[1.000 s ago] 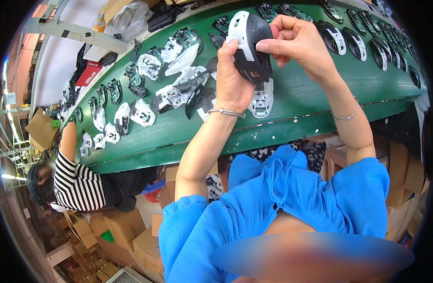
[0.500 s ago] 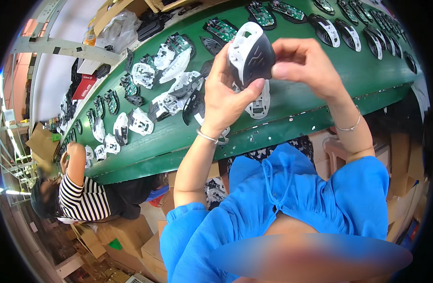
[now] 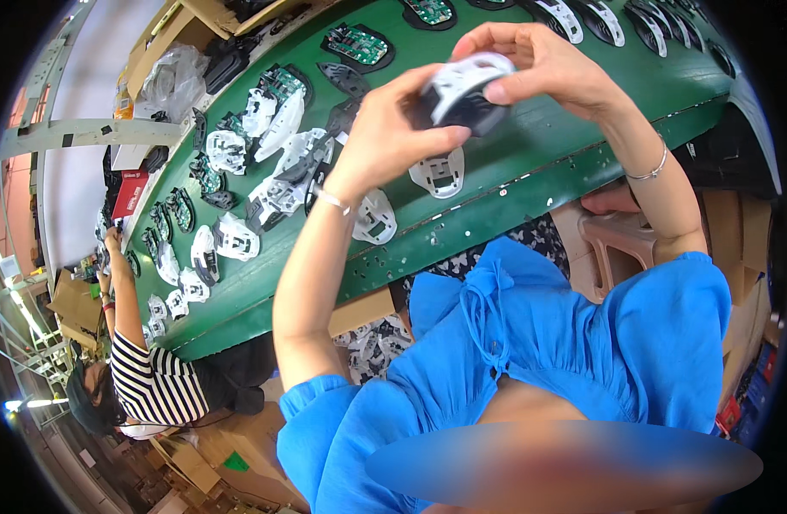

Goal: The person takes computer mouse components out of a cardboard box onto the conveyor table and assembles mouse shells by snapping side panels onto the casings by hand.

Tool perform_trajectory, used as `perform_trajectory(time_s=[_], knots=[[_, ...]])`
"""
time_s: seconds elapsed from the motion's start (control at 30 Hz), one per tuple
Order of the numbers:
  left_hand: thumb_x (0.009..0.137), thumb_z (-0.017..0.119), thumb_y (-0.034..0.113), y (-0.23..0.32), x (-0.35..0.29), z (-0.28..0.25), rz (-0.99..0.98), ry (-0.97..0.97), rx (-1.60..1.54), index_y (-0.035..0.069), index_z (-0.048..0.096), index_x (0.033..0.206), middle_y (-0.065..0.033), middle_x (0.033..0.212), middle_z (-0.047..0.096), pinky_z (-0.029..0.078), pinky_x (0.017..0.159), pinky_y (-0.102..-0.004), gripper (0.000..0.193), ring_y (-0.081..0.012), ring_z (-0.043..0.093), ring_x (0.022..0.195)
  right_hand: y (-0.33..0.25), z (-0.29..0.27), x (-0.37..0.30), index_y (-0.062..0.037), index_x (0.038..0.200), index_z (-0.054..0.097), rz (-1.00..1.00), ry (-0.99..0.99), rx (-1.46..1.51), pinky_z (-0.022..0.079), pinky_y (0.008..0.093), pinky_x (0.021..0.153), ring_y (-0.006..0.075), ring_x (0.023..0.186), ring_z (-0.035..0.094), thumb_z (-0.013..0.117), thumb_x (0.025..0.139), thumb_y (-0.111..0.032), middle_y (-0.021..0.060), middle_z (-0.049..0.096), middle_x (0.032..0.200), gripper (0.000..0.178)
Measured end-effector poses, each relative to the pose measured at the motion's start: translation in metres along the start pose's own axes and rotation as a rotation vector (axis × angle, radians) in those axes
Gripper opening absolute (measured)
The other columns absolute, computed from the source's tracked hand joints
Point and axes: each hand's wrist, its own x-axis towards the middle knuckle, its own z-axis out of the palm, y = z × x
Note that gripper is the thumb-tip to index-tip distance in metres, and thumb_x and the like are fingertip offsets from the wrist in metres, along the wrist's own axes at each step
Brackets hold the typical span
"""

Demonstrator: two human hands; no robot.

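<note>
Two bare hands share one small black-and-white plastic shell [image 3: 463,96], raised above the green counter [image 3: 582,137] near twelve o'clock in the view. The left hand [image 3: 392,137] comes up from seven o'clock, its grip grasping the shell's lower edge, thumb pressed along the bottom. The right hand [image 3: 543,64] reaches in from three o'clock, its grip pinching the shell's top and right side, fingers curled over it. The shell is blurred, so its finer shape cannot be told.

Just below the shell, at six o'clock from it, a white moulded part [image 3: 439,171] lies flat on the counter, and another white part [image 3: 374,218] lies further toward seven o'clock, near the counter's edge. Rows of similar black and white parts [image 3: 273,163] run along the counter toward nine o'clock, with green circuit boards [image 3: 356,43] at eleven o'clock. A thin bracelet [image 3: 650,167] sits on the right wrist. Far off at eight o'clock, a co-worker in a striped shirt [image 3: 153,385] reaches to the counter.
</note>
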Motion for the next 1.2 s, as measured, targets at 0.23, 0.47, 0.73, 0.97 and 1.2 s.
perform_trajectory(time_s=[0.23, 0.47, 0.73, 0.97, 1.2], knots=[[0.067, 0.080, 0.040, -0.027, 0.063, -0.016, -0.130, -0.236, 0.397, -0.008, 0.054, 0.120, -0.0129, 0.099, 0.063, 0.048, 0.081, -0.0274, 0.076, -0.0171, 0.059, 0.090, 0.051, -0.051, -0.005, 0.0015, 0.112, 0.061, 0.177, 0.170, -0.264, 0.043, 0.0254, 0.086, 0.0115, 0.093, 0.058, 0.067, 0.076, -0.028, 0.0067, 0.065, 0.101, 0.047], [0.071, 0.079, 0.029, -0.035, 0.084, -0.007, -0.159, -0.368, 0.444, -0.005, 0.056, 0.119, -0.0131, 0.105, 0.063, 0.046, 0.088, -0.0289, 0.063, -0.0180, 0.059, 0.096, 0.062, -0.051, -0.012, 0.0052, 0.112, 0.060, 0.095, 0.062, -0.408, 0.043, 0.0293, 0.084, 0.0184, 0.090, 0.056, 0.072, 0.071, -0.035, 0.0065, 0.057, 0.092, 0.058], [0.066, 0.082, 0.028, -0.052, 0.101, -0.006, -0.072, -0.303, 0.544, -0.005, 0.062, 0.111, -0.0110, 0.097, 0.067, 0.049, 0.080, -0.0266, 0.059, -0.0146, 0.062, 0.086, 0.077, -0.061, -0.010, 0.0027, 0.105, 0.066, 0.023, 0.067, -0.490, 0.040, 0.0263, 0.070, 0.0143, 0.078, 0.051, 0.072, 0.071, -0.032, 0.0043, 0.053, 0.081, 0.049], [0.082, 0.071, 0.026, -0.027, 0.078, -0.044, 0.056, 0.064, 0.207, -0.001, 0.062, 0.115, -0.0087, 0.104, 0.067, 0.046, 0.087, -0.0263, 0.043, -0.0137, 0.060, 0.099, 0.089, -0.055, -0.004, -0.0012, 0.100, 0.069, 0.071, 0.558, -0.535, 0.042, 0.0267, 0.073, 0.0104, 0.081, 0.054, 0.070, 0.077, -0.043, 0.0052, 0.063, 0.088, 0.048], [0.082, 0.067, 0.015, 0.035, -0.034, -0.060, 0.200, 0.666, 0.434, 0.000, 0.066, 0.103, -0.0074, 0.096, 0.068, 0.048, 0.080, -0.0286, 0.026, -0.0151, 0.062, 0.093, 0.092, -0.067, 0.020, -0.0045, 0.114, 0.063, -0.096, 0.996, -1.489, 0.044, 0.0363, 0.083, 0.0297, 0.097, 0.056, 0.061, 0.078, -0.057, 0.0140, 0.062, 0.104, 0.063]])
